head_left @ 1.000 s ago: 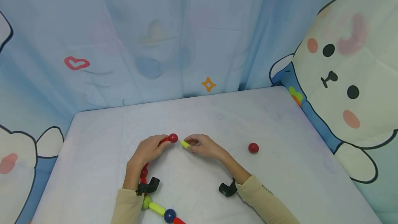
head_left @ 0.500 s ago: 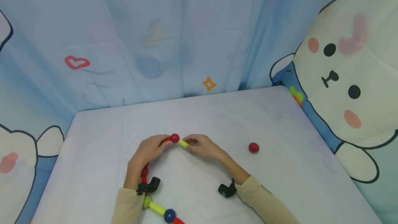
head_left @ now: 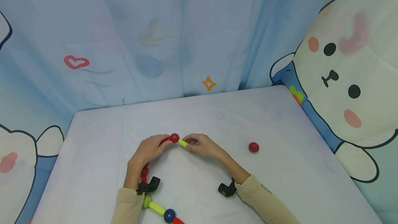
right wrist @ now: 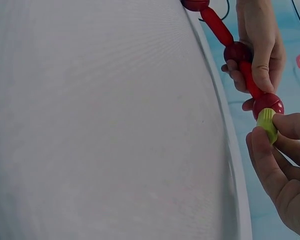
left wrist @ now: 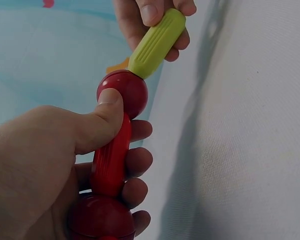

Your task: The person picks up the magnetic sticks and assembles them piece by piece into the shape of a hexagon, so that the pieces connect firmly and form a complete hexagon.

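My left hand (head_left: pixel 151 149) grips a red building stick (left wrist: pixel 112 160), with the thumb reaching onto the red ball (left wrist: pixel 126 92) at its end. Another red ball (left wrist: pixel 101 217) joins the stick's other end. Between thumb and fingers, my right hand (head_left: pixel 203 145) pinches a yellow-green building stick (left wrist: pixel 157 42). That stick's tip meets the red ball, so the pieces form one line. Further along this chain, past the left forearm, come a red ball (head_left: pixel 144 172), a green ball (head_left: pixel 147 201), a second yellow-green stick (head_left: pixel 157 208) and a blue ball (head_left: pixel 169 215).
A loose red ball (head_left: pixel 253 147) lies on the white-covered table (head_left: pixel 217 113), right of my right hand. Behind the table hangs a light blue printed curtain (head_left: pixel 149 44). The chain runs out of the head view at the bottom, ending there in a red stick (head_left: pixel 178 221).
A gap showed between the red ball and the yellow-green stick one second ago. The ball moved slightly right and the stick slightly left, and they met. Since half a second ago, hardly anything has moved.
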Tool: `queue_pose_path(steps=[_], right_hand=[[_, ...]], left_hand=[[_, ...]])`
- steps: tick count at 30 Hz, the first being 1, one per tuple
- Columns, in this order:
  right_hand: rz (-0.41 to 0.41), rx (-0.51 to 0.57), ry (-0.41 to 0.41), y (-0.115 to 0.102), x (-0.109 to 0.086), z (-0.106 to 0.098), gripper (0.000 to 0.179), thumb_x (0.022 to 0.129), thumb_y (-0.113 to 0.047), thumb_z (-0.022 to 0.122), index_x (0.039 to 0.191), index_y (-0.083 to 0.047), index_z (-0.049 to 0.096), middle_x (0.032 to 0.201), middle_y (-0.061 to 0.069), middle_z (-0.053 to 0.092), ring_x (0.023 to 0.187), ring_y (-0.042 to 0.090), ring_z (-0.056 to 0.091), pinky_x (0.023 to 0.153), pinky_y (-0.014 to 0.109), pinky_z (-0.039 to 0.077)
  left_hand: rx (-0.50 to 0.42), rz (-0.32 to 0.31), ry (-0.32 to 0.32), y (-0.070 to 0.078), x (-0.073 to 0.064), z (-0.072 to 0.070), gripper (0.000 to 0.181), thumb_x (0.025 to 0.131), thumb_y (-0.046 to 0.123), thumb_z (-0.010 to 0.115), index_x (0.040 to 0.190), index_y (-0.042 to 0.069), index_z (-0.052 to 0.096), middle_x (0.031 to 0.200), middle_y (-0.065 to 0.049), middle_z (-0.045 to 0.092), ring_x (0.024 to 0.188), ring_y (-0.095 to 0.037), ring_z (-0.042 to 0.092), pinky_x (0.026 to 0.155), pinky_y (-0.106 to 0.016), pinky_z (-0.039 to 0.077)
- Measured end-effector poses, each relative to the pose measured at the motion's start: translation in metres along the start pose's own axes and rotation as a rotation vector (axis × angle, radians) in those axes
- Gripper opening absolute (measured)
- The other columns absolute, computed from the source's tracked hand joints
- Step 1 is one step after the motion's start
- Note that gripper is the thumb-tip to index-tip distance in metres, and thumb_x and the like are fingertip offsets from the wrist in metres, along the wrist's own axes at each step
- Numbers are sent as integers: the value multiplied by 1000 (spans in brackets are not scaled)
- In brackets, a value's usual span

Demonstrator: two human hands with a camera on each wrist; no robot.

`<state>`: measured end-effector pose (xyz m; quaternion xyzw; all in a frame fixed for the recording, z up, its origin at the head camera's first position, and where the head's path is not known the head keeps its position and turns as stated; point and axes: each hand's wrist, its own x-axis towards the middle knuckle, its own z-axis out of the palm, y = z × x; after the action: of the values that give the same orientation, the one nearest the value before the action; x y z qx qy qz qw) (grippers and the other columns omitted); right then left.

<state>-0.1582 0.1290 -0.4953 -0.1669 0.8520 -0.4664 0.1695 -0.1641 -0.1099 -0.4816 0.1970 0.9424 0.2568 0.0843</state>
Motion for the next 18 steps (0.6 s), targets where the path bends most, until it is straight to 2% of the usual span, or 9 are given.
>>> queue_pose_path(steps=[7,14,18], right_hand=[[11,-20,-2,0,0,-2,31,93,-15,63,123,-8,64,113,6,68,103,18,63,89,33,54],[-17,-22,-9,1,0,-5,31,93,-15,63,123,-6,63,112,8,68,102,18,63,89,31,54],[-24,-15,-11,2,0,-6,31,93,-15,64,122,-6,63,110,8,69,99,17,64,87,29,54]], left_hand=[[2,-18,2,-1,-1,-2,40,96,38,58,129,16,61,124,-5,67,115,-26,63,100,-49,48],[27,4,-1,-4,2,-4,46,98,36,56,143,28,48,135,-6,61,119,-27,62,98,-52,48],[27,13,2,-3,1,-4,46,98,36,55,143,29,47,136,-6,60,120,-27,61,98,-52,48]])
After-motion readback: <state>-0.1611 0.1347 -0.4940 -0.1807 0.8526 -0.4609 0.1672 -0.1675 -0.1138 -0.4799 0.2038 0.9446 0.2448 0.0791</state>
